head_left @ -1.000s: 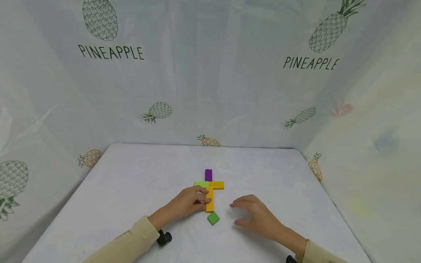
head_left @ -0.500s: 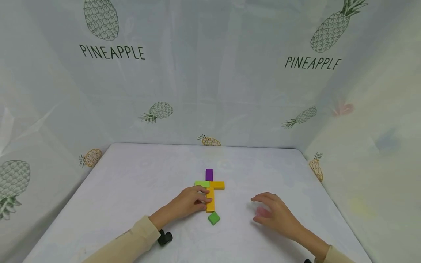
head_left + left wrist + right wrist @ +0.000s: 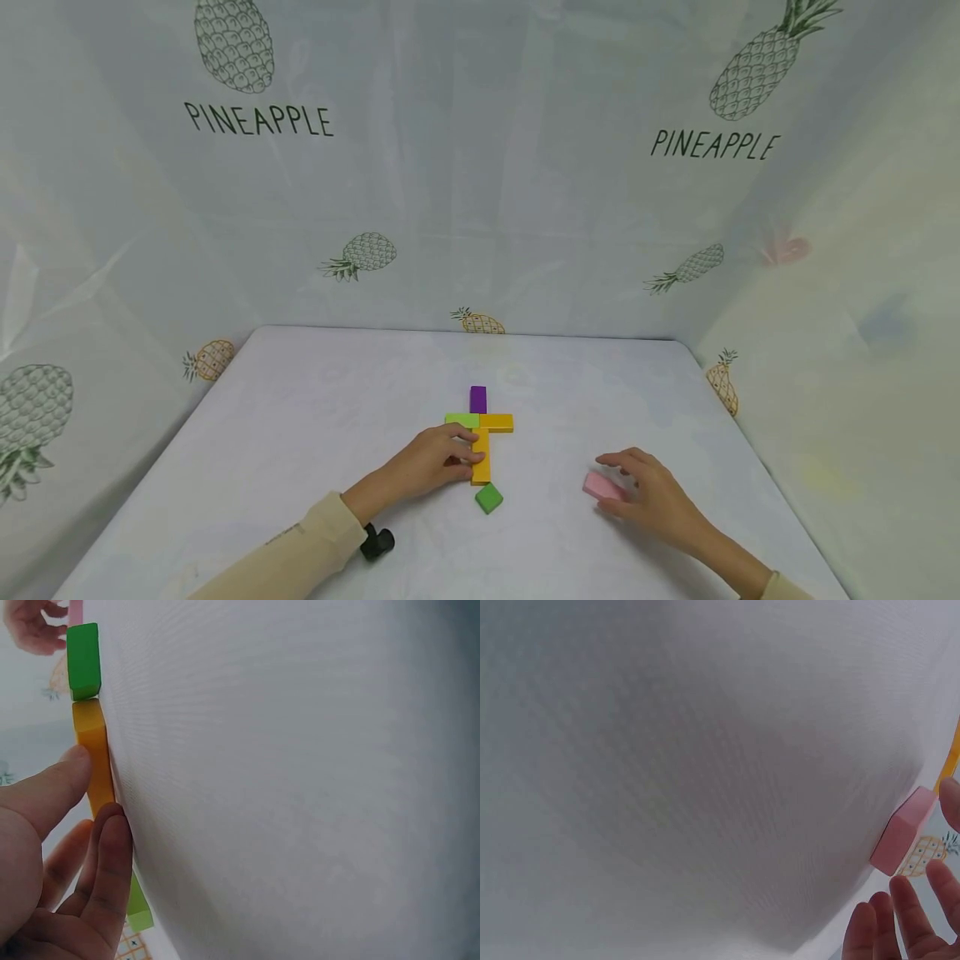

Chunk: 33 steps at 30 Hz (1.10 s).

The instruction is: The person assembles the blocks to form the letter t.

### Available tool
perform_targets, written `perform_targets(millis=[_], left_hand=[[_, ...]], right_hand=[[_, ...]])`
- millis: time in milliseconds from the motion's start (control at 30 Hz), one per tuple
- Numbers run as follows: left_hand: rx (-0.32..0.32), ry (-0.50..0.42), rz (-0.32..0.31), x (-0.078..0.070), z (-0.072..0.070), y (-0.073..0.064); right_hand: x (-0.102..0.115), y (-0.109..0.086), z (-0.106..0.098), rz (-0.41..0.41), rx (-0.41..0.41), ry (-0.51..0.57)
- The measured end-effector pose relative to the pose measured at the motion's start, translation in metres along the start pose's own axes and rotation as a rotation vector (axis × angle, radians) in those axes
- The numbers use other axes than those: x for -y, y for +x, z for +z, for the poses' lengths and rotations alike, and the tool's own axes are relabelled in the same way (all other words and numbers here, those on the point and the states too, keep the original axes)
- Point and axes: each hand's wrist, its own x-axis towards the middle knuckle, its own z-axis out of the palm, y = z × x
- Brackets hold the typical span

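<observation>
In the head view my left hand [image 3: 427, 458] rests its fingertips on a long yellow block [image 3: 481, 467]. The left wrist view has the thumb and fingers against the block's near side. Right of this, my right hand [image 3: 660, 500] is spread around a pink block [image 3: 602, 486], thumb close to it. Fingers stand apart from the pink block [image 3: 901, 836] in the right wrist view. Beyond the long yellow block lie a light green block [image 3: 459, 419], another yellow block [image 3: 497, 422] and a purple block [image 3: 478, 399]. A green block [image 3: 489, 498] sits cornerwise at its near end.
The blocks lie on a white-covered table [image 3: 337, 375]. A pale curtain [image 3: 480, 167] printed with pineapples surrounds it at the back and sides. A black wrist device [image 3: 377, 542] is on the left arm.
My right hand has moved rightwards, away from the assembled blocks. A pink block, unseen at first and blurred midway, now shows at that hand's fingers. The left hand stays on the long yellow block.
</observation>
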Motion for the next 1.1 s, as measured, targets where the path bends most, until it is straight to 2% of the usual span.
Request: perform_targets(millis=[200,433,1100], left_hand=[[-0.002,0.001,0.010,0.0001,0.0001,-0.0005],[0.003,-0.006,-0.008,-0.0010,0.0003,-0.0015],[0.008,-0.008,-0.020,0.0005,-0.0005,-0.0013]], right_hand=[[-0.0056,-0.0020,0.0019,0.021,0.029,0.024],[-0.0081,-0.0042,0.0023,0.062,0.081,0.064],[-0.0068,-0.0044,0.0042,0.033,0.050,0.084]])
